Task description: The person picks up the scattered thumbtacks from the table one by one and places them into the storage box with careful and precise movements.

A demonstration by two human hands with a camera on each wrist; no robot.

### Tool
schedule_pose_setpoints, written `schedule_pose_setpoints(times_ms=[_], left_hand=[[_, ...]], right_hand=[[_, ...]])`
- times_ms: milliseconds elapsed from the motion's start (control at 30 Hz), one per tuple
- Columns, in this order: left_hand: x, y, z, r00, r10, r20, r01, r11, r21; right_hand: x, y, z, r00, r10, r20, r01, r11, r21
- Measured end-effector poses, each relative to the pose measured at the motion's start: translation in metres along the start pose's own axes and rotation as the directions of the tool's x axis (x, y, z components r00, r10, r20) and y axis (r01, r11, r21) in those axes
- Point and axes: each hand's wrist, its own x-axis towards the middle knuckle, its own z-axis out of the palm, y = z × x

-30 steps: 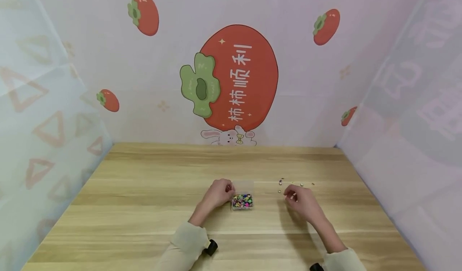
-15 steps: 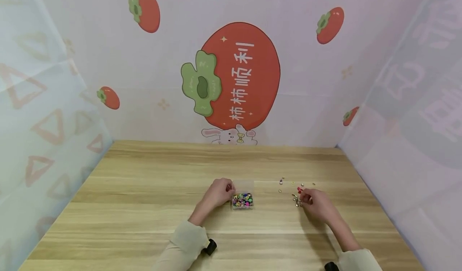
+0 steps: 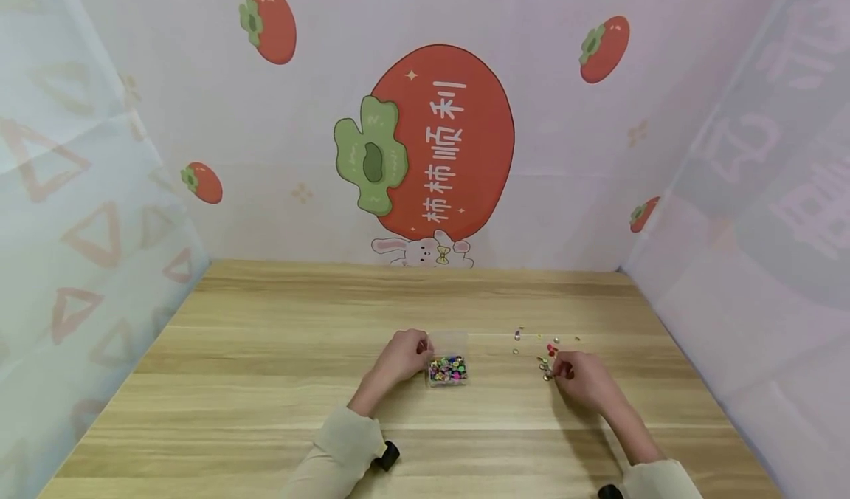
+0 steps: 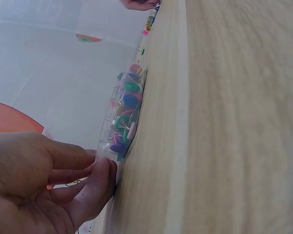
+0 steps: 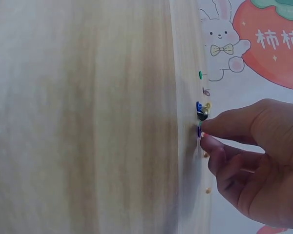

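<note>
My left hand (image 3: 401,356) holds the left side of a small clear plastic box (image 3: 448,384), thumb and fingers pinching its edge in the left wrist view. Inside lie many colourful thumbtacks (image 4: 131,100); the clear lid (image 3: 447,342) is folded back on the far side. To the right, my right hand (image 3: 581,377) is low over the table beside a loose cluster of thumbtacks (image 3: 546,367). In the right wrist view its thumb and index fingertips close on a thumbtack (image 5: 199,131), mostly hidden at the tips. Red thumbtacks (image 3: 552,350) lie just beyond these fingers.
Several single thumbtacks (image 3: 517,335) are scattered on the wooden table (image 3: 299,410) behind the cluster. A printed cloth wall (image 3: 551,211) stands at the table's back, with more cloth on both sides. A black wrist camera (image 3: 387,456) sits at my left cuff.
My right hand has moved right and slightly down, uncovering the cluster and the red thumbtacks; over the last half second it stays nearly still. My left hand keeps its grip on the box.
</note>
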Motion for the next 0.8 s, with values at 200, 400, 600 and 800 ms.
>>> schedule_pose_setpoints(times_ms=[200,400,600,800], left_hand=[[0.000,-0.001,0.001,1.000,0.010,-0.010,-0.010,1.000,0.001],[0.000,0.001,0.001,1.000,0.004,-0.008,-0.004,1.000,-0.004],[-0.001,0.000,0.001,1.000,0.008,-0.003,-0.008,1.000,-0.001],[-0.002,0.002,0.001,1.000,0.000,-0.006,0.000,1.000,-0.003]], right_hand=[[0.000,0.004,0.002,1.000,0.000,-0.016,0.000,1.000,-0.002],[-0.001,0.005,0.000,0.999,0.038,-0.006,-0.038,0.999,-0.015],[-0.007,-0.001,-0.002,0.998,0.056,-0.037,-0.057,0.998,-0.013],[-0.007,-0.021,-0.004,0.995,0.023,-0.099,-0.025,1.000,-0.015]])
